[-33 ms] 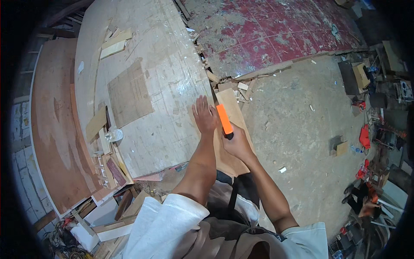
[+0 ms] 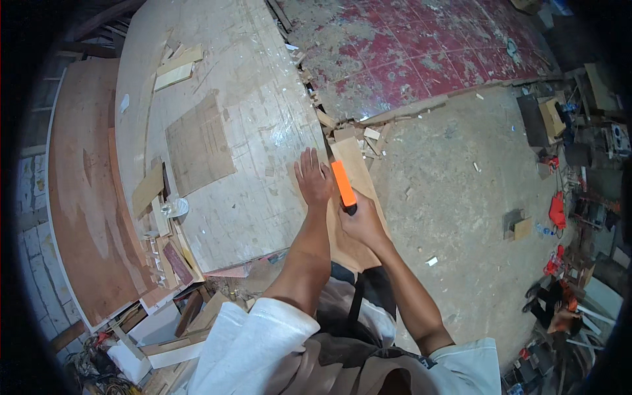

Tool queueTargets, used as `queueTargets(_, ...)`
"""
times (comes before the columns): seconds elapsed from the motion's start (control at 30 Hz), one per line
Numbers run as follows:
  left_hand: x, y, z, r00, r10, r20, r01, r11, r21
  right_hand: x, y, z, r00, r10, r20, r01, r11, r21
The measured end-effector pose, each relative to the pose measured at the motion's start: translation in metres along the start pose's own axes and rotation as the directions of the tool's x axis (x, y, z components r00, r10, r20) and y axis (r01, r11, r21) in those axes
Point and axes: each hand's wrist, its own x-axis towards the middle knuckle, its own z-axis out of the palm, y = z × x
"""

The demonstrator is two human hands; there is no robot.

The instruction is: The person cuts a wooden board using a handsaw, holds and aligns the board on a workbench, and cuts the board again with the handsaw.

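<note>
My left hand point(image 2: 314, 179) lies flat with its fingers stretched out near the right edge of a large pale wooden board point(image 2: 257, 210), which is raised above the floor. Just beside that edge, my right hand point(image 2: 364, 220) is closed around an orange and black tool point(image 2: 342, 183). Its orange part is a straight bar pointing away from me; the working end is hidden, so I cannot tell its kind. Below both hands, a light brown plank or sheet point(image 2: 355, 157) runs along the board's edge toward my legs.
Wood offcuts point(image 2: 174, 76) and a clear plastic cup point(image 2: 176, 208) sit along the board's left side. Past it leans a reddish-brown panel point(image 2: 89, 184). Small scraps point(image 2: 372, 133) lie on the concrete floor point(image 2: 447, 184) at right. Beyond are red tiles point(image 2: 421, 52) and clutter.
</note>
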Motion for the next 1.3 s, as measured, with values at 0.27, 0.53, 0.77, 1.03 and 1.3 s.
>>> queueTargets(0.27,0.008,-0.009,0.004,1.0,0.003,-0.007,-0.002,0.993,0.117,-0.01,-0.023,0.004,0.999,-0.017,-0.038,0.02,0.998,0.065)
queueTargets(0.53,0.011,-0.009,0.008,0.999,-0.004,-0.034,0.006,0.998,0.068,-0.036,-0.029,-0.006,1.0,-0.023,0.004,0.023,1.0,-0.019)
queueTargets(0.77,0.009,-0.016,-0.002,0.997,0.001,-0.074,0.005,0.996,0.084,-0.042,-0.029,-0.002,0.998,0.013,-0.056,-0.017,0.997,-0.078)
queueTargets(1.03,0.007,-0.004,0.007,1.0,0.006,-0.029,-0.005,0.999,0.044,0.025,0.04,0.019,0.985,-0.122,-0.118,0.111,0.99,-0.091)
queueTargets(1.3,0.009,-0.01,0.002,0.999,-0.023,-0.022,0.025,0.995,0.098,-0.039,-0.015,-0.003,0.994,0.102,-0.04,-0.102,0.995,0.011)
